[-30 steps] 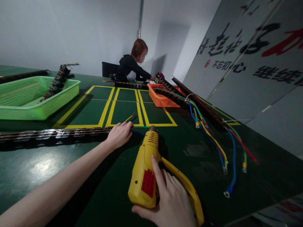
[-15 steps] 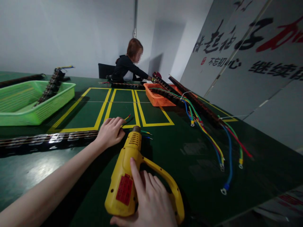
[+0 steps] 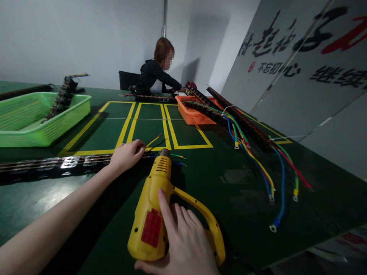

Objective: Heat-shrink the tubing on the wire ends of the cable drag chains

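Observation:
My right hand point(image 3: 183, 240) grips a yellow heat gun point(image 3: 146, 206) around its body, index finger stretched along the top. Its metal nozzle points away from me, towards several thin wires. My left hand point(image 3: 127, 154) is closed around the wires at the end of a black cable drag chain point(image 3: 65, 164) lying on the table to the left. A yellow wire point(image 3: 153, 141) sticks out past its fingers, angled upward. Beside the nozzle, a green wire point(image 3: 178, 156) and a blue wire point(image 3: 179, 164) point right. The fingertips of my left hand are partly hidden.
A green basket point(image 3: 69, 118) holding a drag chain stands left. An orange basket point(image 3: 197, 118) has drag chains across it; their coloured wires with ring terminals point(image 3: 273, 228) hang right. Yellow tape marks the green table point(image 3: 200, 229). Across it a person point(image 3: 151, 78) reaches right.
My left hand has shifted a little left, its fingers more curled, and more of the yellow wire shows. The heat gun stays almost in place. The view has tilted slightly.

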Available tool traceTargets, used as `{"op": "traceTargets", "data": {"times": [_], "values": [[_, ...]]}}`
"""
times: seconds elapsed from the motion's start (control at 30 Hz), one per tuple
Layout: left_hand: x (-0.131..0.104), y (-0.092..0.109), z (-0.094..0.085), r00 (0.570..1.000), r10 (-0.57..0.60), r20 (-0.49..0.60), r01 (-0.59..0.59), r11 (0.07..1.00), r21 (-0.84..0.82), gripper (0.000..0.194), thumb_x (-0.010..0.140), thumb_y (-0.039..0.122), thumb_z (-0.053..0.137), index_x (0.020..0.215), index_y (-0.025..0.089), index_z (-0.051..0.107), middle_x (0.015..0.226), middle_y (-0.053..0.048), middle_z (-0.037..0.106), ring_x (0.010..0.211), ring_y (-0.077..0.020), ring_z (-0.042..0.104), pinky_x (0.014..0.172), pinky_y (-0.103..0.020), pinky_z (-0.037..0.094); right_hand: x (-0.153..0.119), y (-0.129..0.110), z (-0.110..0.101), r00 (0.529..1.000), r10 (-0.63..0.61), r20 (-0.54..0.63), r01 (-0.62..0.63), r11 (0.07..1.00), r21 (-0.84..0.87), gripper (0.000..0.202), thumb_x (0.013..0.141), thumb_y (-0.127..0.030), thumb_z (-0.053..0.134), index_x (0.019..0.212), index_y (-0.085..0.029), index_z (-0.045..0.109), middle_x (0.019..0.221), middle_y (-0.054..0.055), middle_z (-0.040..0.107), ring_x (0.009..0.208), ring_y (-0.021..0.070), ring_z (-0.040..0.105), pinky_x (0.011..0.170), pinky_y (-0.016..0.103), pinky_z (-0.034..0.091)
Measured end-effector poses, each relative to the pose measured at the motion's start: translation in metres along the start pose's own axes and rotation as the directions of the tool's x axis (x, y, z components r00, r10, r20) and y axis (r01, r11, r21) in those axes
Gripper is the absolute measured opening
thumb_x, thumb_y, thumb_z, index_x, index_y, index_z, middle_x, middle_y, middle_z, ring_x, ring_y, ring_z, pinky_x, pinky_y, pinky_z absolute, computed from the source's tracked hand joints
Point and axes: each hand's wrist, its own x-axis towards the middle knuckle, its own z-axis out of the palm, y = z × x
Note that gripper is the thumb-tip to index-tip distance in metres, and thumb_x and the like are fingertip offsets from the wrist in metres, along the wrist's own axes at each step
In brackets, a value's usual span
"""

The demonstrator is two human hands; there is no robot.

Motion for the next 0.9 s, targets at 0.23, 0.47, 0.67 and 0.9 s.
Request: {"op": "traceTargets", "data": {"times": [0.23, 0.47, 0.67, 0.9], "values": [[0.011, -0.01, -0.001, 0.973, -0.089, 0.214, 0.108, 0.991, -0.078, 0.049, 0.085, 0.051, 0.029, 0.104, 0.023, 0.065, 0.109, -0.007, 0.069, 0.101, -0.0284, 0.063, 0.078, -0.034, 0.047, -0.002, 0.0, 0.002, 1.0, -0.013, -0.025, 0.012, 0.999, -0.041, 0.128, 0.053, -0.087, 0.058, 0.147, -0.006, 0.029, 0.101, 0.02, 0.069, 0.083, 0.0315, 0.068, 0.074, 0.04, 0.057], [0.019, -0.025, 0.007, 0.975, 0.096, 0.2, 0.028, 0.842, -0.539, 0.043, 0.073, 0.05, 0.046, 0.096, 0.02, 0.065, 0.104, -0.004, 0.07, 0.099, -0.0227, 0.064, 0.091, -0.031, 0.048, -0.002, 0.002, 0.002, 0.999, -0.015, -0.03, 0.014, 0.999, -0.036, 0.126, 0.057, -0.089, 0.053, 0.149, -0.009, 0.023, 0.099, 0.019, 0.069, 0.081, 0.0309, 0.068, 0.071, 0.04, 0.057], [0.016, -0.021, 0.003, 0.985, 0.099, 0.138, 0.03, 0.698, -0.715, 0.042, 0.068, 0.049, 0.059, 0.094, 0.017, 0.066, 0.098, -0.006, 0.071, 0.092, -0.0228, 0.065, 0.086, -0.034, 0.051, -0.003, 0.001, 0.002, 1.0, -0.006, -0.013, 0.006, 1.0, -0.005, 0.121, 0.064, -0.09, 0.043, 0.15, -0.009, 0.02, 0.098, 0.018, 0.068, 0.082, 0.031, 0.067, 0.072, 0.042, 0.056], [0.009, -0.014, -0.017, 0.971, 0.106, 0.216, 0.087, 0.684, -0.724, 0.042, 0.071, 0.049, 0.061, 0.097, 0.018, 0.072, 0.098, -0.005, 0.073, 0.093, -0.0251, 0.066, 0.084, -0.034, 0.053, -0.006, 0.002, 0.002, 0.998, -0.058, 0.005, 0.057, 0.996, 0.069, 0.118, 0.068, -0.087, 0.042, 0.152, -0.011, 0.012, 0.095, 0.014, 0.066, 0.08, 0.0288, 0.065, 0.07, 0.04, 0.053]]}}
